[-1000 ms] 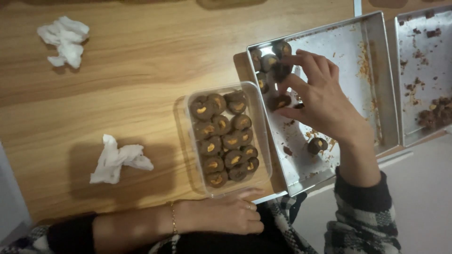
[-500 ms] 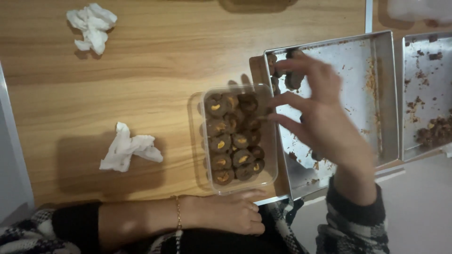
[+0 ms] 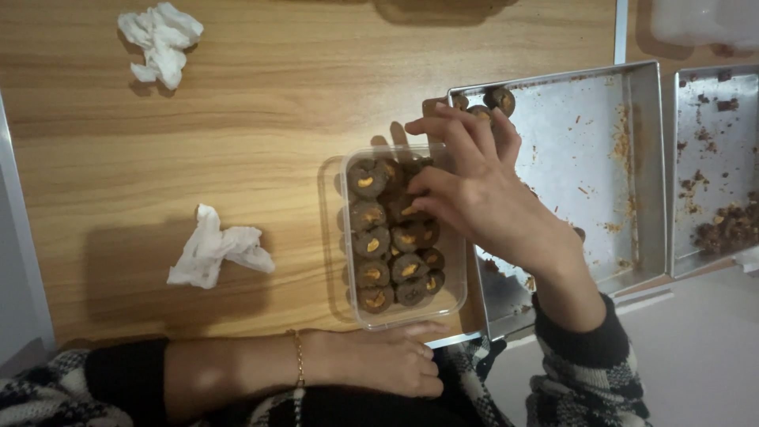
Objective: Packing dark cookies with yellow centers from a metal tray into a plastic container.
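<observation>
A clear plastic box [image 3: 457, 300] on the wooden table holds several round brown sweets [image 3: 371, 241] with yellow nut centres. My right hand [image 3: 482, 198] reaches over the box's far end, its fingertips pinched on a brown sweet among the others. A few more sweets [image 3: 500, 98] sit in the far corner of a metal baking tray [image 3: 601, 158] just right of the box. My left hand [image 3: 387, 362] lies flat at the table's near edge, touching the box's near side and holding nothing. A thin bracelet circles that wrist.
A second metal tray [image 3: 711, 142] with brown crumbs stands further right. Two crumpled white tissues lie on the table, one far left [image 3: 162, 39], one at near left [image 3: 213, 249]. A clear container [image 3: 704, 20] shows at the top right corner.
My right hand moved left from the metal tray to over the plastic box. The left hand stayed at the table's edge. The view shifted slightly.
</observation>
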